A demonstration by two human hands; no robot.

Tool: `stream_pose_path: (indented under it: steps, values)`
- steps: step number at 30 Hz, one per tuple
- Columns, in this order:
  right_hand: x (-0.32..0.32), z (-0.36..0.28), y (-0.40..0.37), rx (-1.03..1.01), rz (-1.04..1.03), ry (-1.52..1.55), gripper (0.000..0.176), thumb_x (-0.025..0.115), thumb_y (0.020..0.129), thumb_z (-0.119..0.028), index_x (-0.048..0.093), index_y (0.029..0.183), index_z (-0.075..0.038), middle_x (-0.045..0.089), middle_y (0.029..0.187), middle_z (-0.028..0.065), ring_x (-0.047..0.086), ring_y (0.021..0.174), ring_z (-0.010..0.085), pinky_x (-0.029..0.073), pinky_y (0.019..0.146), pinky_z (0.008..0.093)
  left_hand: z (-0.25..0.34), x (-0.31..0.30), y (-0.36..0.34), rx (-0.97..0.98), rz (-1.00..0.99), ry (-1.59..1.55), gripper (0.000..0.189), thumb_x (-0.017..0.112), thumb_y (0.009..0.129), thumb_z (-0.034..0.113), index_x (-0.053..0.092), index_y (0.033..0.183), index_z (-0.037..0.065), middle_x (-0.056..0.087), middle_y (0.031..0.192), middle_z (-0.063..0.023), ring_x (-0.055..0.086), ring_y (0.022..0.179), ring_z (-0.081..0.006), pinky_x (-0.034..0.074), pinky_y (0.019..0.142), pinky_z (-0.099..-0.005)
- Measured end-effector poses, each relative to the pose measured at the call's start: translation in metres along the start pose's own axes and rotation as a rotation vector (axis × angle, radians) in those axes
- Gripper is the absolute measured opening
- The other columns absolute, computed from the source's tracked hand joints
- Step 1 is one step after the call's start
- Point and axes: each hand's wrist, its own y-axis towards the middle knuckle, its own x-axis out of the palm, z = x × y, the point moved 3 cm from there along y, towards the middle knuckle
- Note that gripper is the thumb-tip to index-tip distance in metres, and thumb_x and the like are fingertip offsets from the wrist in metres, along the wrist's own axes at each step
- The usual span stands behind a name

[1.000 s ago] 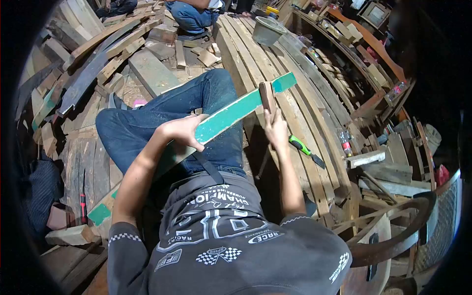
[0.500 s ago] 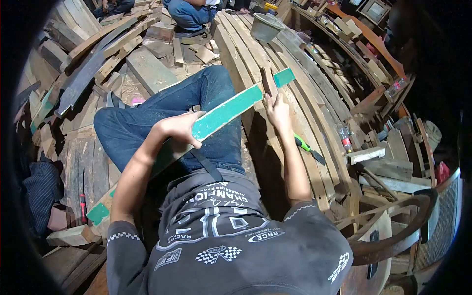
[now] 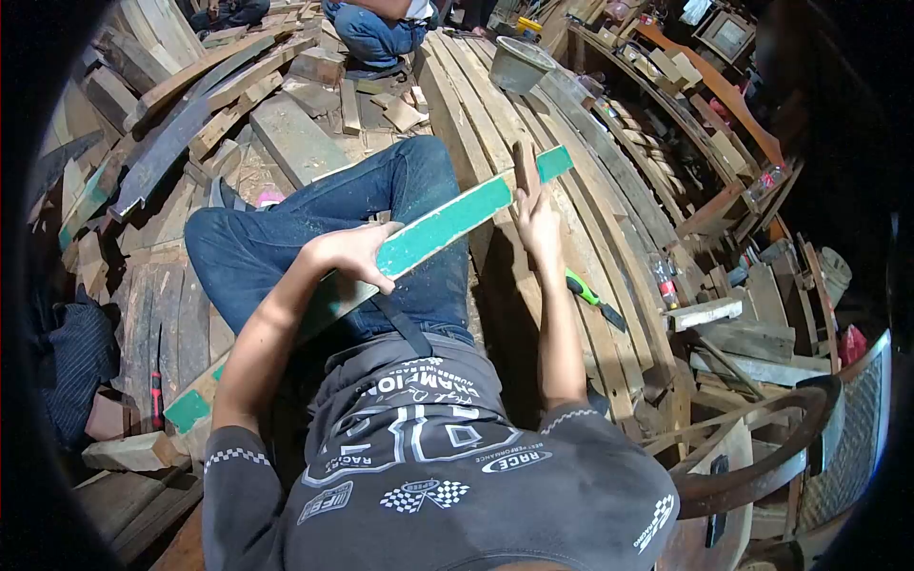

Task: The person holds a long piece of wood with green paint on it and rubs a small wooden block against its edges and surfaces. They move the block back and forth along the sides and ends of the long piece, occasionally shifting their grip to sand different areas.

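A long wooden board with green paint (image 3: 447, 226) lies slantwise across my lap, its far end over the stacked timber. My left hand (image 3: 357, 255) is closed around the board near its middle, thumb on the near edge. Close to the far end, a small brown wooden block (image 3: 525, 168) stands across the green face. My right hand (image 3: 539, 228) grips the lower end of this block, its fingers partly hidden. A green-handled tool with a dark flat blade (image 3: 583, 287) rests on the timber beside my right forearm.
Long stacked planks (image 3: 609, 228) run along my right, with a grey bucket (image 3: 520, 65) at their far end. A red-handled screwdriver (image 3: 157, 400) lies at left. Offcuts (image 3: 295, 138) litter the floor ahead. Another person (image 3: 381, 36) sits beyond; a bottle (image 3: 665, 278) is at right.
The view has shifted slightly, so the surroundings appear a little lower. Both hands keep their holds on the board and the block, with little movement between them.
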Motion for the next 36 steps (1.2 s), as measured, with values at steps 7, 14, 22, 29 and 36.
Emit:
stream_pose_path:
  steps: [7,14,22,29,36]
  values:
    - [-0.021,0.021,0.05,0.172,0.004,0.077,0.074,0.049,0.102,-0.061,0.057,0.132,0.006,0.069,0.104,0.0374,0.07,0.091,0.0512,0.056,0.08,0.0555,0.014,0.004,-0.006,-0.089,0.06,0.14,0.119,0.092,0.058,0.037,0.032,0.153,-0.004,0.05,0.141,-0.0312,0.049,0.134,-0.0425,0.039,0.115,-0.0438]
    - [-0.02,0.049,0.089,0.142,0.148,0.061,0.071,0.051,0.101,-0.058,0.063,0.122,0.009,0.066,0.107,0.0396,0.064,0.109,0.0537,0.051,0.093,0.0574,0.021,0.0,-0.01,-0.066,0.016,0.18,0.121,0.093,0.062,0.04,0.03,0.153,-0.008,0.051,0.138,-0.0344,0.051,0.131,-0.0448,0.041,0.113,-0.0442]
    - [-0.014,0.024,0.018,-0.095,0.132,0.041,0.072,0.051,0.103,-0.053,0.05,0.141,0.008,0.06,0.126,0.0407,0.058,0.121,0.0529,0.048,0.102,0.0545,0.02,-0.004,-0.01,-0.09,0.012,0.15,0.115,0.09,0.064,0.038,0.032,0.153,-0.008,0.053,0.14,-0.0319,0.053,0.132,-0.0424,0.042,0.113,-0.043]
    - [-0.014,0.057,0.113,0.173,0.051,0.051,0.074,0.052,0.101,-0.059,0.057,0.128,0.009,0.067,0.109,0.0382,0.067,0.102,0.0499,0.054,0.085,0.0554,-0.001,0.0,0.002,-0.084,-0.035,0.077,0.114,0.09,0.064,0.038,0.034,0.153,-0.005,0.056,0.139,-0.0285,0.055,0.13,-0.0387,0.044,0.112,-0.0405]
    - [-0.013,0.027,0.021,0.021,0.064,0.019,0.074,0.047,0.103,-0.058,0.056,0.131,0.01,0.065,0.115,0.04,0.064,0.112,0.0522,0.051,0.096,0.0553,0.013,-0.001,-0.007,-0.129,-0.015,0.143,0.117,0.091,0.063,0.038,0.032,0.154,-0.006,0.053,0.14,-0.0311,0.053,0.133,-0.0398,0.043,0.112,-0.0425]
